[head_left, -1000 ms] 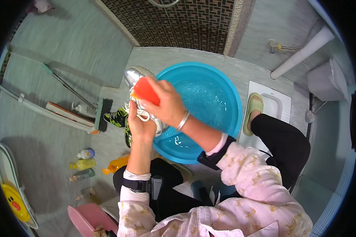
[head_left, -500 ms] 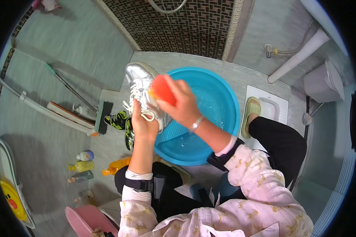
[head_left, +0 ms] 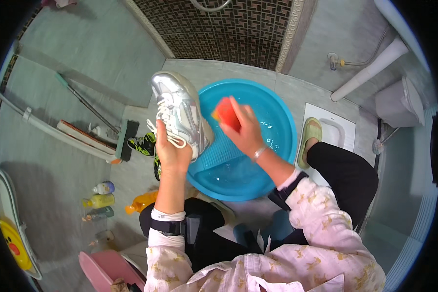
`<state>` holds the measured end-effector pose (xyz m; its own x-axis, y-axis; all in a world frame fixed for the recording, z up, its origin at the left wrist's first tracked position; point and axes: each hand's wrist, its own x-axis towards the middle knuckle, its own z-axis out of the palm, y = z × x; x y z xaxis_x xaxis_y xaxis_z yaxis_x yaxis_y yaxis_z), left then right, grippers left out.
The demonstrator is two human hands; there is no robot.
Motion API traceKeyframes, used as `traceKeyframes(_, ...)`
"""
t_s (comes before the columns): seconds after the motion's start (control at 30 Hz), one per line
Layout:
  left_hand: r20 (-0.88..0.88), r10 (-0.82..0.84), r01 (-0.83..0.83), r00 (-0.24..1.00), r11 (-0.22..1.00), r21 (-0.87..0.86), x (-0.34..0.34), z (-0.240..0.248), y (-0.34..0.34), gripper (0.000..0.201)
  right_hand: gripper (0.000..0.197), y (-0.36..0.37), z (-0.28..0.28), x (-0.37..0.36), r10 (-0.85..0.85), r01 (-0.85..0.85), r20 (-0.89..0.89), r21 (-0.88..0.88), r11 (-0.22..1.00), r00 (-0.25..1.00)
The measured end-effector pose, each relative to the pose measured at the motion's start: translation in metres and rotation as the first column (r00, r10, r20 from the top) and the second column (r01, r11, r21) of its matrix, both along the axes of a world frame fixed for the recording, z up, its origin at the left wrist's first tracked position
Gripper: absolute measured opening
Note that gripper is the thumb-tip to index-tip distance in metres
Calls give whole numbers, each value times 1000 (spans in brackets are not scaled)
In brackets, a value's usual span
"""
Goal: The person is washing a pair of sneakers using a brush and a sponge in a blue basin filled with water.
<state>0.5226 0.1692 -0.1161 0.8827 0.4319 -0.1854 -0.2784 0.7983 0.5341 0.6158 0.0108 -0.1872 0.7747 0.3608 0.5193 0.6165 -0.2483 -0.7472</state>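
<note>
My left hand [head_left: 173, 153] grips a silver sneaker [head_left: 186, 117] with white laces, its toe pointing away from me. The thumb lies along the laces, and the fingers are hidden under the shoe. In my right hand [head_left: 246, 131] is a red scrubbing brush [head_left: 227, 114] with a yellowish edge on its left side. The brush is apart from the sneaker, a little to its right. Both hands are above a round blue basin [head_left: 282, 117] holding water, with a ribbed washboard slope [head_left: 219, 155] on its left part.
Black and neon-green shoes [head_left: 143, 144] lie left of the basin, beside a broom head [head_left: 127, 141]. Several bottles, one of them orange [head_left: 142, 200], are near my left leg. A pink tub [head_left: 100, 270] is at the lower left; a squat toilet [head_left: 343, 129] is by my right foot.
My right hand has drawn the brush away from the sneaker, toward the right. The sneaker has turned slightly, and more of its side shows.
</note>
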Motion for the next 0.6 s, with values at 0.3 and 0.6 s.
traceKeyframes(0.3,-40,-7,2,999,995,-101,5,-1,-4,46,62,51,41,-11,64,-65,10,129,990,998)
traceKeyframes(0.6,-134,83,-102,988,984,-144,-1,-3,13,46,60,-68,-156,-13,-358,147,-310,-540,829,881)
